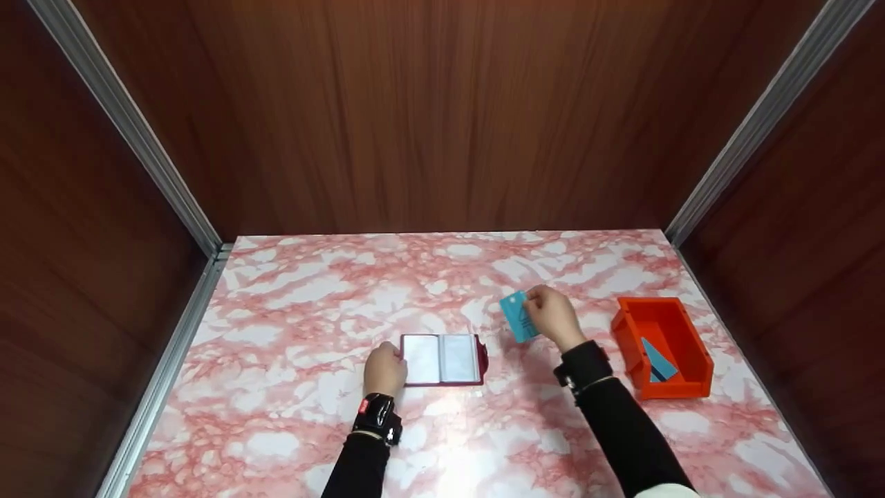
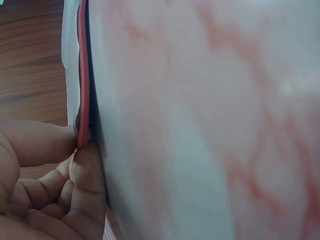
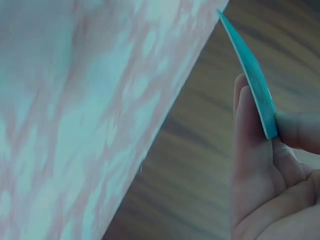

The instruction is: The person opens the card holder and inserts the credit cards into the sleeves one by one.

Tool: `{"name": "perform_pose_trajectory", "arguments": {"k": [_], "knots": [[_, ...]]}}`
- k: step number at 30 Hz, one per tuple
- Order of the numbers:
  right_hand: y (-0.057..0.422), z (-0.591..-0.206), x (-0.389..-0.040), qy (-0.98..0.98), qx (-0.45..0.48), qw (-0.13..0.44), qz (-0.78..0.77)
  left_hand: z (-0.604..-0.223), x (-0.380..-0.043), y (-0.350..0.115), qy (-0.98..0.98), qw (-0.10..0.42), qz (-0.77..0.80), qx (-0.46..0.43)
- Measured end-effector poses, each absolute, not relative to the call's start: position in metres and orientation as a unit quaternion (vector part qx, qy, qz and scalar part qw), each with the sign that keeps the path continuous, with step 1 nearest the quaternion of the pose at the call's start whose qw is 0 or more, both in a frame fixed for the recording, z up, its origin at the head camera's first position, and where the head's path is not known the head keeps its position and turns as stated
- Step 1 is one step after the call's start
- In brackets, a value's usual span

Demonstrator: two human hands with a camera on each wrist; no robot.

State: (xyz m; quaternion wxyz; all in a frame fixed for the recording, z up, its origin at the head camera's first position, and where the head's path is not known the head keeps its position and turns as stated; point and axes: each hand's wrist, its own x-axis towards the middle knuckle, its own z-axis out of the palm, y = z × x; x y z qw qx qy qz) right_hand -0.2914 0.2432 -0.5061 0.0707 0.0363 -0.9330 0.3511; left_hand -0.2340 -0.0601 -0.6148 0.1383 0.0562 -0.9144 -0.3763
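A small card holder (image 1: 441, 359) with a dark red cover lies spread wide on the table, clear sleeves showing. My left hand (image 1: 385, 370) pinches its left edge; in the left wrist view, thumb and finger meet on the red cover edge (image 2: 84, 75). Right of the holder, my right hand (image 1: 553, 317) pinches a blue card (image 1: 517, 318) by its upper right part, raised over the table. Seen edge-on in the right wrist view, the card (image 3: 250, 75) sits between thumb and fingers.
An orange bin (image 1: 629, 353) stands at the right of the table, with a blue card (image 1: 659, 361) with a dark stripe leaning inside. The table (image 1: 276, 429) has a pink and white marbled top. Brown wood-look panels (image 1: 442, 117) enclose it at the back and sides.
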Motion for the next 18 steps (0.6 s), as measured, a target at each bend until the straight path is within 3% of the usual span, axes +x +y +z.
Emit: {"name": "perform_pose_trajectory", "arguments": {"k": [18], "knots": [[0.162,-0.540,-0.285,-0.914,0.064,0.023,0.401,-0.616,-0.235,-0.059,-0.915,0.134,-0.375,0.062]]}}
